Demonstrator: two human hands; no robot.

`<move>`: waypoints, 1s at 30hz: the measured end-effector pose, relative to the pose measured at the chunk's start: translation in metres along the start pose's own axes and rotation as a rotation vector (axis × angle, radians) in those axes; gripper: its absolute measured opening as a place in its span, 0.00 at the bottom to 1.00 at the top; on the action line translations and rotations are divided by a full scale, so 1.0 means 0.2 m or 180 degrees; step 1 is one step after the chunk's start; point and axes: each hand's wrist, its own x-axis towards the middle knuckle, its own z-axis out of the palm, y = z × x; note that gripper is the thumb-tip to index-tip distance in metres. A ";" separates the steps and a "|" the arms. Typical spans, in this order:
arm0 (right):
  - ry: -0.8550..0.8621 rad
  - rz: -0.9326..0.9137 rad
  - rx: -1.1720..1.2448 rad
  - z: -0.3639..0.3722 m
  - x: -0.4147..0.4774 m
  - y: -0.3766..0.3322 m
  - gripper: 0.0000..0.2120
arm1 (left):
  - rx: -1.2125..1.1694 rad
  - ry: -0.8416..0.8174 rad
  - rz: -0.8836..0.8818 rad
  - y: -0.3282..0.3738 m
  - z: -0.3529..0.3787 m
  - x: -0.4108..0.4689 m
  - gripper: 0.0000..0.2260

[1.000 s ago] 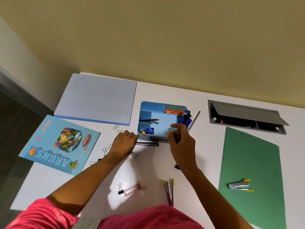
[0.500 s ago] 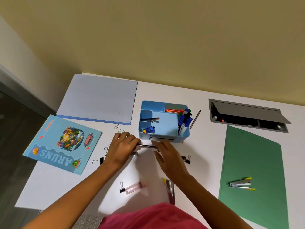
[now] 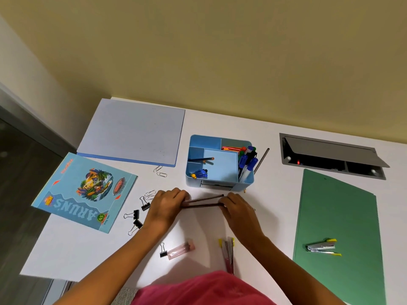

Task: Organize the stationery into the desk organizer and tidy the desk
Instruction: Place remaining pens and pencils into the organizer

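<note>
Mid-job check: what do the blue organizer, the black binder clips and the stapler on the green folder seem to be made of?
Organizer: likely moulded plastic, matte, one even blue with rounded corners. Binder clips: probably painted black metal bodies, with bare wire handles. Stapler: shiny silver metal, with yellow tips that look plastic.

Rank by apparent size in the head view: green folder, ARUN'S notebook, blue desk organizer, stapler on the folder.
1. green folder, largest, even though it runs off the bottom edge
2. ARUN'S notebook
3. blue desk organizer, clearly smaller than the notebook
4. stapler, smallest by far
</note>
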 end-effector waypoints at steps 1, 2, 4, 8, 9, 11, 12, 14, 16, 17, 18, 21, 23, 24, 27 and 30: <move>0.0009 0.0087 0.0074 -0.03 -0.02 0.02 0.07 | -0.0125 -0.0042 -0.0097 0.00 -0.01 -0.01 0.07; 0.0035 0.0174 0.0148 -0.05 -0.04 0.03 0.07 | -0.0244 -0.0091 -0.0269 0.00 -0.03 -0.02 0.05; 0.0154 0.0389 0.0380 -0.09 -0.07 0.04 0.06 | -0.0455 -0.0162 -0.0679 0.00 -0.03 -0.04 0.04; 0.0631 0.0693 0.1152 -0.19 -0.01 -0.03 0.11 | -0.0920 -0.0011 -0.1156 0.00 -0.04 -0.06 0.05; 0.0814 0.0683 0.1262 -0.23 0.02 -0.07 0.14 | -0.0978 0.0085 -0.1190 0.00 -0.05 -0.07 0.06; 0.1084 0.0572 0.1469 -0.30 0.11 -0.14 0.12 | -0.0991 0.0256 -0.1183 0.01 -0.06 -0.09 0.12; 0.1196 0.0506 0.1568 -0.33 0.16 -0.17 0.09 | -0.0988 0.0322 -0.1203 0.02 -0.07 -0.10 0.14; 0.1388 0.0422 0.1663 -0.37 0.27 -0.22 0.04 | -0.0983 0.0431 -0.1250 0.02 -0.08 -0.13 0.17; 0.1539 0.0451 0.1627 -0.39 0.38 -0.25 0.04 | -0.0991 0.0506 -0.1341 0.01 -0.08 -0.16 0.18; 0.1588 0.0431 0.1609 -0.39 0.43 -0.26 0.05 | -0.1016 0.0543 -0.1405 0.01 -0.09 -0.17 0.18; 0.1661 0.0341 0.1490 -0.38 0.48 -0.26 0.07 | -0.1050 0.0577 -0.1460 0.01 -0.09 -0.18 0.17; 0.1685 0.0000 0.0918 -0.31 0.58 -0.25 0.13 | -0.1094 0.0669 -0.1511 0.02 -0.11 -0.22 0.14; 0.1196 0.0193 0.1160 -0.29 0.62 -0.23 0.14 | -0.1069 0.0693 -0.1505 0.01 -0.12 -0.25 0.13; 0.0938 0.0320 0.1175 -0.27 0.63 -0.22 0.13 | -0.1052 0.0699 -0.1517 0.01 -0.12 -0.26 0.12; 0.0584 0.0504 0.0935 -0.21 0.67 -0.19 0.11 | -0.1050 0.0696 -0.1570 0.01 -0.11 -0.29 0.13; 0.0184 0.0727 0.0676 -0.18 0.70 -0.19 0.13 | -0.1083 0.0661 -0.1618 0.01 -0.09 -0.32 0.14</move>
